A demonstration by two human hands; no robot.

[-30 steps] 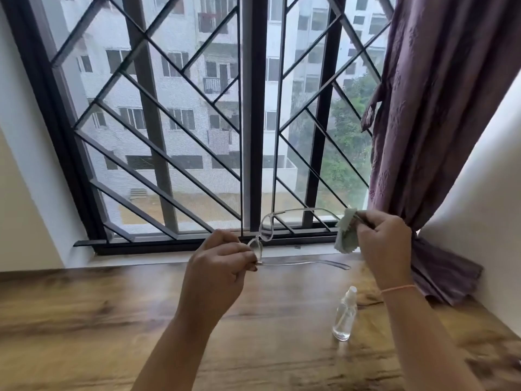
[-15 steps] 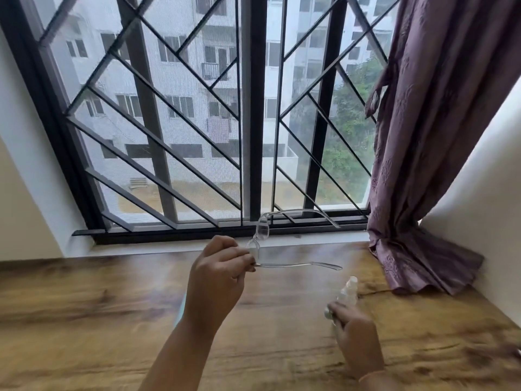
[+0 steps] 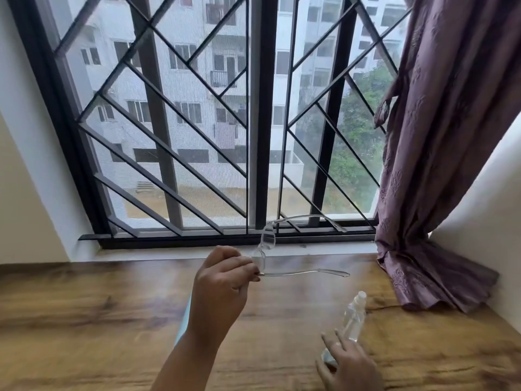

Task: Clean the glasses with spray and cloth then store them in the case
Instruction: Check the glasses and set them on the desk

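Note:
My left hand (image 3: pixel 222 289) is raised over the wooden table (image 3: pixel 84 320) and pinches the clear-framed glasses (image 3: pixel 267 240) at one lens corner. The temples are unfolded, and one (image 3: pixel 306 273) points right. The small clear spray bottle (image 3: pixel 354 317) stands on the table at the right. My right hand (image 3: pixel 348 365) is low at the bottom edge, just in front of the bottle's base, fingers spread. A pale scrap of cloth (image 3: pixel 327 358) shows under its palm. A light blue edge (image 3: pixel 182 323), perhaps the case, peeks from behind my left forearm.
A barred window (image 3: pixel 256 136) with a white sill runs along the table's far edge. A purple curtain (image 3: pixel 439 165) hangs at the right, its hem bunched on the table near the bottle. White walls close in on both sides.
My right hand left the glasses' far temple, came down with the cloth to the table and now rests by the bottle. My left hand kept holding the glasses up.

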